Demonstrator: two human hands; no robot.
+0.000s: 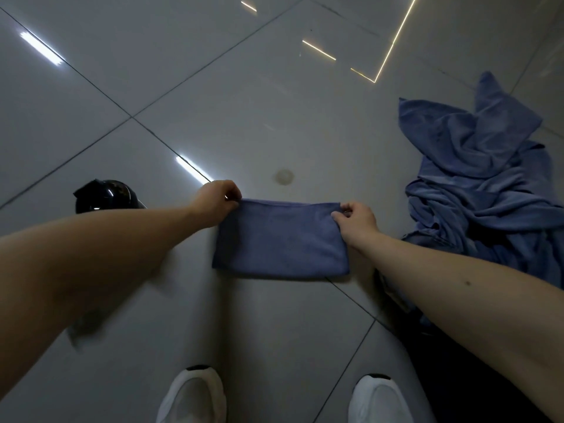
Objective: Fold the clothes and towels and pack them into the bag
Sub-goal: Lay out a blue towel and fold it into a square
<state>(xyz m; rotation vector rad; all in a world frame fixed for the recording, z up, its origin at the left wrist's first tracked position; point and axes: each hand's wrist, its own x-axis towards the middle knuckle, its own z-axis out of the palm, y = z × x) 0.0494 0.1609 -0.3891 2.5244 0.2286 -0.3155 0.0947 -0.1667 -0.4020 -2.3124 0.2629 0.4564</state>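
Observation:
A small blue towel [280, 239] hangs folded into a rectangle above the grey tiled floor, stretched between both hands. My left hand [216, 198] pinches its top left corner. My right hand [355, 219] pinches its top right corner. A heap of unfolded blue towels and clothes [482, 184] lies crumpled on the floor to the right. A glossy black object [105, 195] stands on the floor at the left, partly hidden behind my left forearm; whether it is the bag I cannot tell.
My two white shoes [192, 395] [378, 398] stand on the floor tiles [213, 87] at the bottom edge. A small round stain [284, 176] marks the tile just beyond the towel. A dark area [457, 377] lies under my right forearm.

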